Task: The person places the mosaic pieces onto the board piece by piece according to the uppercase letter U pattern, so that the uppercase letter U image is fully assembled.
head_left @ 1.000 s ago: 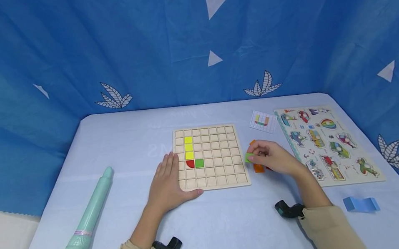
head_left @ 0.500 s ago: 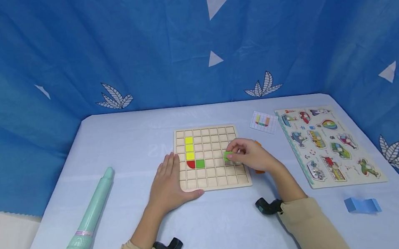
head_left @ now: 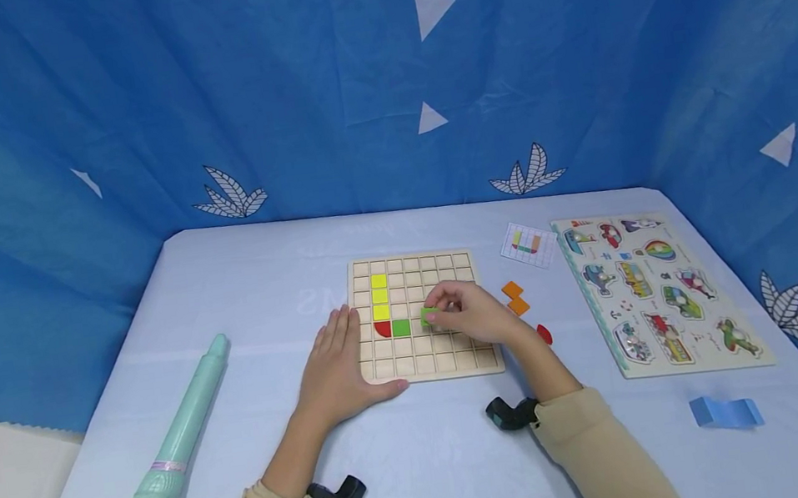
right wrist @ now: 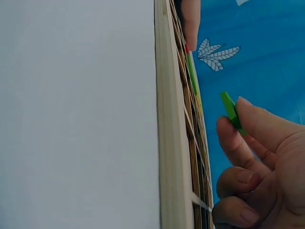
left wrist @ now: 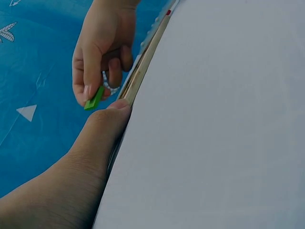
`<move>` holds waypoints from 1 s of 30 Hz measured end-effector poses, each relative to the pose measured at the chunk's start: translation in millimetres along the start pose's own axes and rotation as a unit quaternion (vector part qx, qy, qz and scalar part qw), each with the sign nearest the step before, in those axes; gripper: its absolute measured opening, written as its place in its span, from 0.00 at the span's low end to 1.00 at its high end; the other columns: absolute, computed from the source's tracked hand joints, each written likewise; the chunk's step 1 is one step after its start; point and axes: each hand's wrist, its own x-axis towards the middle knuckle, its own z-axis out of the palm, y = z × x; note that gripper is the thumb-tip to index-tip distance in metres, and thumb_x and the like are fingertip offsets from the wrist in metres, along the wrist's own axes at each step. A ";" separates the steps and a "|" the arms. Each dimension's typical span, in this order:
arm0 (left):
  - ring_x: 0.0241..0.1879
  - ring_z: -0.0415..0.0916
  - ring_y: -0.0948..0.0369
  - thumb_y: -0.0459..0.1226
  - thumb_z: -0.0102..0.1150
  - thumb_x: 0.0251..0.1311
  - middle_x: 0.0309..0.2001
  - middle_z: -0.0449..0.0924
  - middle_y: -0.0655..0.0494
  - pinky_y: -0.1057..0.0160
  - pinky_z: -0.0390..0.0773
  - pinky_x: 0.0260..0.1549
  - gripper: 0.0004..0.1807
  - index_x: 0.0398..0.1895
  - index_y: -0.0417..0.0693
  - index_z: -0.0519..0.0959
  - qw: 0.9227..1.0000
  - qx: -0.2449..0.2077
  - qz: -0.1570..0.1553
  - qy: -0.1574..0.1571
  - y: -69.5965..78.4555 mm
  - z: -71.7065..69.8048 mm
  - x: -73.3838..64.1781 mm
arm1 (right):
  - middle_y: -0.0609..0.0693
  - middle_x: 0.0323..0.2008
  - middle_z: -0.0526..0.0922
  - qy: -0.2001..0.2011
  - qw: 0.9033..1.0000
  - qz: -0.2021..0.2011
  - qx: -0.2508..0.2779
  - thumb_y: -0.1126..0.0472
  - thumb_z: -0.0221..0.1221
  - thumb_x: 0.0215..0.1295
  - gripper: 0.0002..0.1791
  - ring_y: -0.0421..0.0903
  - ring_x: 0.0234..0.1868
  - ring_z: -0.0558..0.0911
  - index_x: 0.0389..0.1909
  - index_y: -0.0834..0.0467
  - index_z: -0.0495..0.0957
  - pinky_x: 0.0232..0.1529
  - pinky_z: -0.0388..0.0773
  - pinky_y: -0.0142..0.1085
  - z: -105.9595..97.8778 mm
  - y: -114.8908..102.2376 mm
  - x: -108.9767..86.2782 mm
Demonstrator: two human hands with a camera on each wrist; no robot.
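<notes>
A wooden grid board [head_left: 433, 366] lies mid-table. In one of its columns sit several yellow square tiles [head_left: 379, 297], with a red quarter-round tile [head_left: 383, 329] below them and a green square tile [head_left: 400, 329] to the right of the red. My right hand [head_left: 474, 311] pinches another green tile [right wrist: 229, 109] between thumb and forefinger, held over the board just right of the placed green one. My left hand [head_left: 332, 371] lies flat at the board's left edge, fingers straight, its thumb [left wrist: 112, 109] along the front edge.
Orange tiles [head_left: 516, 298] and a red tile [head_left: 545, 334] lie right of the board. Behind them is a small pattern card [head_left: 528, 244]. Farther right lies a picture puzzle board [head_left: 665, 290], with a blue curved block [head_left: 726, 412] in front. A mint-green microphone [head_left: 175, 442] lies at left.
My right hand has carried the green tile leftward from beside the board to over its middle, uncovering the orange and red tiles. The left hand has stayed in place.
</notes>
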 end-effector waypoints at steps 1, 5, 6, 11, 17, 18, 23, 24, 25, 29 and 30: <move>0.81 0.35 0.52 0.80 0.54 0.39 0.81 0.40 0.47 0.47 0.47 0.77 0.74 0.79 0.41 0.44 1.000 0.001 0.000 0.000 0.0 0.0 0.0 | 0.48 0.32 0.80 0.001 1.000 0.001 -0.004 0.53 0.65 0.65 0.07 0.46 0.26 0.71 0.41 0.49 0.80 0.26 0.67 0.31 1.4 -0.1 0.9; 0.81 0.35 0.52 0.81 0.53 0.39 0.81 0.40 0.47 0.47 0.47 0.77 0.74 0.79 0.41 0.44 1.000 0.005 -0.001 0.000 -0.3 0.6 0.0 | 0.48 0.32 0.80 0.008 1.000 0.006 -0.014 0.54 0.66 0.64 0.07 0.47 0.28 0.73 0.41 0.49 0.80 0.29 0.70 0.32 5.9 -2.3 3.4; 0.81 0.35 0.52 0.81 0.53 0.39 0.81 0.40 0.47 0.47 0.47 0.77 0.74 0.79 0.41 0.44 1.000 0.005 -0.001 0.000 -0.4 0.7 0.0 | 0.48 0.33 0.80 0.010 1.000 0.008 -0.016 0.54 0.66 0.64 0.07 0.47 0.29 0.73 0.40 0.49 0.81 0.30 0.70 0.32 6.7 -3.4 3.7; 0.81 0.35 0.52 0.80 0.53 0.39 0.81 0.39 0.47 0.47 0.47 0.77 0.74 0.80 0.41 0.44 1.000 0.004 0.000 0.002 -0.7 0.9 0.3 | 0.47 0.33 0.80 0.014 1.000 0.012 -0.022 0.55 0.67 0.63 0.07 0.46 0.31 0.75 0.40 0.49 0.81 0.33 0.72 0.34 10.1 -5.5 6.3; 0.81 0.35 0.52 0.81 0.53 0.39 0.81 0.39 0.47 0.47 0.47 0.77 0.74 0.80 0.41 0.44 1.000 0.004 -0.001 0.002 -0.6 0.9 0.1 | 0.47 0.32 0.80 0.013 1.000 0.009 -0.027 0.55 0.67 0.63 0.07 0.46 0.30 0.74 0.40 0.49 0.81 0.34 0.73 0.36 12.9 -5.6 8.4; 0.81 0.35 0.52 0.81 0.53 0.39 0.81 0.39 0.47 0.47 0.47 0.77 0.74 0.80 0.41 0.44 1.000 0.004 -0.001 0.001 -0.4 0.8 0.0 | 0.47 0.32 0.80 0.012 1.000 0.009 -0.027 0.55 0.67 0.63 0.06 0.46 0.30 0.74 0.40 0.49 0.81 0.33 0.72 0.36 13.3 -5.7 8.5; 0.81 0.36 0.51 0.80 0.54 0.38 0.81 0.39 0.46 0.47 0.47 0.77 0.74 0.79 0.40 0.44 1.000 0.003 0.000 0.000 1.1 -0.9 -0.5 | 0.47 0.30 0.80 0.009 0.999 0.014 -0.031 0.56 0.68 0.62 0.06 0.45 0.29 0.74 0.38 0.49 0.82 0.33 0.72 0.35 15.5 -5.8 9.4; 0.81 0.36 0.51 0.80 0.55 0.38 0.81 0.39 0.46 0.47 0.47 0.77 0.74 0.79 0.40 0.44 1.000 0.003 0.000 -0.001 1.4 -1.3 -0.7 | 0.47 0.30 0.80 0.009 0.999 0.016 -0.034 0.56 0.68 0.62 0.07 0.45 0.29 0.74 0.38 0.49 0.82 0.33 0.71 0.35 15.9 -6.2 9.5; 0.81 0.36 0.51 0.80 0.55 0.38 0.81 0.39 0.46 0.47 0.47 0.77 0.74 0.79 0.40 0.44 1.000 0.003 0.001 -0.001 1.7 -1.8 -0.9 | 0.47 0.30 0.80 0.009 0.999 0.018 -0.037 0.56 0.69 0.61 0.07 0.45 0.29 0.74 0.38 0.49 0.82 0.33 0.71 0.35 16.3 -6.4 9.6; 0.81 0.37 0.50 0.79 0.56 0.38 0.81 0.40 0.45 0.47 0.47 0.77 0.75 0.79 0.39 0.44 1.000 0.004 0.000 -0.001 2.0 -3.1 -1.6 | 0.46 0.29 0.80 0.011 0.998 0.025 -0.048 0.55 0.69 0.60 0.07 0.45 0.29 0.74 0.38 0.49 0.82 0.32 0.71 0.35 17.3 -8.1 9.4; 0.81 0.37 0.50 0.79 0.56 0.38 0.81 0.39 0.45 0.47 0.47 0.77 0.75 0.79 0.39 0.44 1.000 0.004 0.000 -0.001 2.0 -3.2 -1.6 | 0.46 0.29 0.80 0.012 0.998 0.026 -0.050 0.55 0.69 0.60 0.07 0.46 0.29 0.74 0.38 0.50 0.83 0.32 0.71 0.35 17.5 -8.6 9.3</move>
